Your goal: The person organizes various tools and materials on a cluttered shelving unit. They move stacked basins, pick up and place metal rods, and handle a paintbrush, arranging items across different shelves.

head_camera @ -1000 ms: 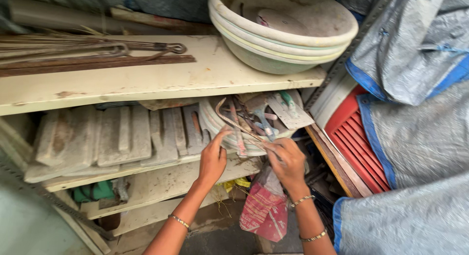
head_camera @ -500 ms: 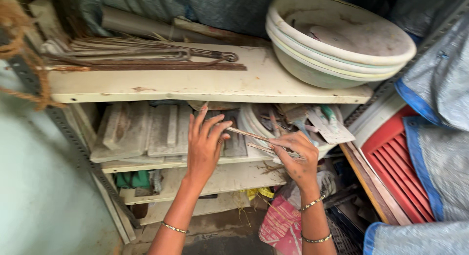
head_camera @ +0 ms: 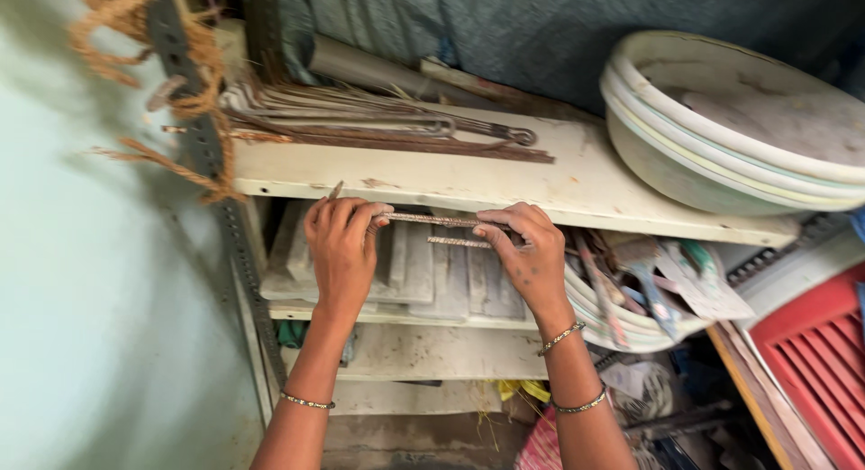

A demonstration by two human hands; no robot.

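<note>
The rods (head_camera: 446, 228) (thin and rusty) lie flat and sideways in front of the shelf (head_camera: 559, 177), with the left hand (head_camera: 341, 245) pinching one end and the right hand (head_camera: 523, 254) pinching the other, both equally close.

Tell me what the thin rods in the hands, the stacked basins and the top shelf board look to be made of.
Thin rods: likely metal, dull and rust-speckled, held by left hand and right hand. Stacked basins: probably plastic, pale and grimy, with thin nested rims. Top shelf board: seemingly painted wood, cream coat chipped and stained.
</note>
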